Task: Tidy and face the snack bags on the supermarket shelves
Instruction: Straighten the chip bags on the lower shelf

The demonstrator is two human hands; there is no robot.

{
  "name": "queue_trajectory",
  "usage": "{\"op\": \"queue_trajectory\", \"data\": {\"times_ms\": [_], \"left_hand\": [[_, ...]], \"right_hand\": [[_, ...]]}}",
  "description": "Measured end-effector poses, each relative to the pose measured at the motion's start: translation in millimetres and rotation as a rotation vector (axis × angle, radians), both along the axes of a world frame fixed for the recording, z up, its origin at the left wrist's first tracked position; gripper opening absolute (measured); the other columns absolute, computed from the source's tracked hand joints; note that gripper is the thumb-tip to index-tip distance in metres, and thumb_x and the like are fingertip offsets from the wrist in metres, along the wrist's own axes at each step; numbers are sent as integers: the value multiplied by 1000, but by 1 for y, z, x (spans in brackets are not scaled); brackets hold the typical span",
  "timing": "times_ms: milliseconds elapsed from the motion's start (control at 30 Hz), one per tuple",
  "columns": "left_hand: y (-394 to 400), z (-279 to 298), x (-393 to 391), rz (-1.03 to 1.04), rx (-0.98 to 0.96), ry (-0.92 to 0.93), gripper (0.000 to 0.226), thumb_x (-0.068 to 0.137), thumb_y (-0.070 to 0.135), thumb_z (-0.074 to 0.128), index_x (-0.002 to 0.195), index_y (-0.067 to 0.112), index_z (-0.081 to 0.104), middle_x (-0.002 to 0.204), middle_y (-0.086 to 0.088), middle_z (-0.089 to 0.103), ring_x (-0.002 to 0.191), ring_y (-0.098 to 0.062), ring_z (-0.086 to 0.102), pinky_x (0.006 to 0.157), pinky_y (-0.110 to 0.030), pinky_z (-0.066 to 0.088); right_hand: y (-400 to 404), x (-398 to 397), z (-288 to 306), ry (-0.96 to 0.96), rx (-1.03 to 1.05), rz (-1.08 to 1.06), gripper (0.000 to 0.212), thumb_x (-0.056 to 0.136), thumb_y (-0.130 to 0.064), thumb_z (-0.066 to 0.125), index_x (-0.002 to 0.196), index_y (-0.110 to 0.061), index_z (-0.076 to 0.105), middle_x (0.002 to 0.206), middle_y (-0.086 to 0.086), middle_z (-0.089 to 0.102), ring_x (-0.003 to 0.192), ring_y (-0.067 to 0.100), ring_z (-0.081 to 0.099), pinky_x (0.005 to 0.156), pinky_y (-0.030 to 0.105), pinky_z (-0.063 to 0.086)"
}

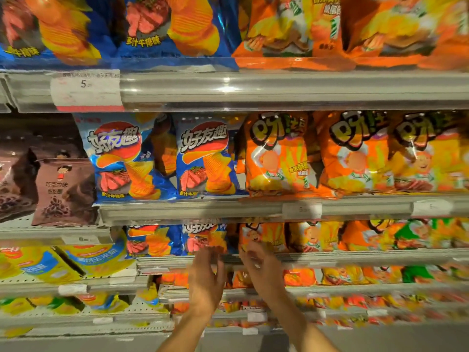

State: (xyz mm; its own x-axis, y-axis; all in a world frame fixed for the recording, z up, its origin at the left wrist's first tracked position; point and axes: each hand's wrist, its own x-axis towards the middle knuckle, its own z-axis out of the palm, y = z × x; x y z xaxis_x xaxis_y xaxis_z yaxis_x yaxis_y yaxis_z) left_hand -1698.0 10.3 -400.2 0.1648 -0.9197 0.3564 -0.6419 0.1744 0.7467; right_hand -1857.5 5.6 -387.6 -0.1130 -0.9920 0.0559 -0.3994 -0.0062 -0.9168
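Two hands: I have both raised to the third shelf [330,259] down, at the seam where blue bags meet orange ones.
Left hand [206,269]: fingers loosely curved at the lower edge of a blue chip bag [203,236]; motion blur stops me telling whether they pinch it or only touch.
Right hand [258,265]: fingers spread and part-open, tips at the bottom of an orange snack bag [264,236]; I cannot tell if it has a hold.
Bags' place: standing in rows on the shelf, fronts outward, the blue one leaning a little.
Handling, my guess: light, air-puffed, slick film, crushable contents; they should slide easily and tip over readily.
Where to hold: I judge the side seams or crimped bottom edge best, with flat fingers, not a squeeze on the belly.
Risk: a hard pinch could crack the chips or knock over neighbouring bags.
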Motion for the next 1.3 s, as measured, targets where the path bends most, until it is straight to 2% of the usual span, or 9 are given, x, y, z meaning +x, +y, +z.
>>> {"op": "queue_trajectory", "data": {"times_ms": [133,300,433,500,633,733,900,1100,1300], "left_hand": [[-6,9,-71,-67,30,83,19,92,12,63,102,28,62,93,13,64,80,-1,58,66,-13,40],[-9,19,-161,-64,117,197,19,92,7,64,110,13,68,96,8,66,81,-7,62,66,-1,38],[-16,15,-214,-19,174,217,27,90,12,68,117,9,65,97,-2,68,84,-15,63,69,-2,37],[-24,18,-233,-3,210,242,32,89,19,71,120,15,65,102,0,69,97,-21,68,77,-13,46],[-44,19,-250,-78,196,290,42,79,41,79,114,29,61,106,2,71,101,-20,67,87,-37,55],[-63,13,-254,-27,330,264,88,64,45,91,133,9,50,124,-8,64,117,-28,59,101,-44,49],[-80,8,-256,-64,338,308,100,48,44,92,130,22,41,124,2,57,120,-15,51,100,-27,37],[-96,3,-251,-88,461,374,135,52,32,97,152,14,9,141,-2,42,132,-20,40,110,-30,34],[-88,14,-255,-93,403,436,112,57,13,96,145,12,27,132,2,49,126,-14,42,105,-20,31]], "right_hand": [[11,-78,1,-81,-33,-184,12,95,-28,70,101,-38,69,94,-22,74,90,-1,70,75,13,53],[19,-190,-3,25,-72,-406,4,93,-19,73,96,-19,73,92,1,76,84,21,72,73,37,57],[18,-264,0,69,-78,-482,3,91,-12,74,93,-11,76,92,4,76,82,22,71,66,7,43],[18,-295,1,116,-78,-525,11,88,-13,77,97,-8,73,94,8,74,86,30,71,70,14,45],[10,-342,4,185,-9,-464,58,83,-26,84,128,-1,57,126,17,59,118,37,56,98,54,46],[-4,-367,9,131,75,-283,86,78,-43,84,144,-7,45,140,14,53,129,34,51,104,54,45],[-36,-378,10,6,230,-65,129,62,-60,87,160,-16,16,161,1,33,148,26,33,121,44,31],[-58,-382,-5,-89,86,1,120,44,-68,94,143,-30,39,136,-12,59,129,8,54,115,37,41],[-54,-379,-4,-33,38,-57,120,47,-72,89,145,-30,35,136,-8,59,125,13,55,104,30,45]]}}
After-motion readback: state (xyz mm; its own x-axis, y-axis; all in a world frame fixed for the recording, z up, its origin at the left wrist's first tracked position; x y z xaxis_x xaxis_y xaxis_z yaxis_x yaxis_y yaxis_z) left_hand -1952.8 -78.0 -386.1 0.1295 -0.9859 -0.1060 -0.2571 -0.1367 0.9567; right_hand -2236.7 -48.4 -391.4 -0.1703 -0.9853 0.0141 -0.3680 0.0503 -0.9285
